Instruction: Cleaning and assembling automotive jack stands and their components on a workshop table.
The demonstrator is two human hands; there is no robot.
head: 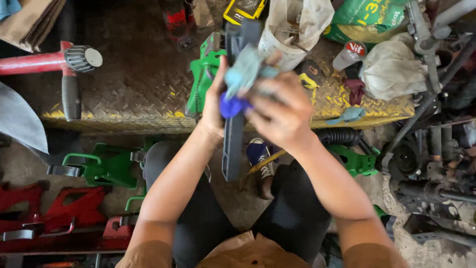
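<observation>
Your hands hold a long dark-grey metal bar [233, 144] upright between your knees, a position that leaves its upper end free for wiping. Your left hand [214, 106] curls around the bar's side with fingers closed on it and on a blue rag [232, 106]. Your right hand [280, 111] presses a pale blue-grey cloth [245, 69] against the top, fingers clamped over the cloth. Just beyond the fingertips lies the yellow-edged checker-plate tabletop [139, 94], crowded with a green metal bracket [202, 79] and a white plastic bag [292, 30]. Open room remains below your wrists, toward the floor [238, 198].
</observation>
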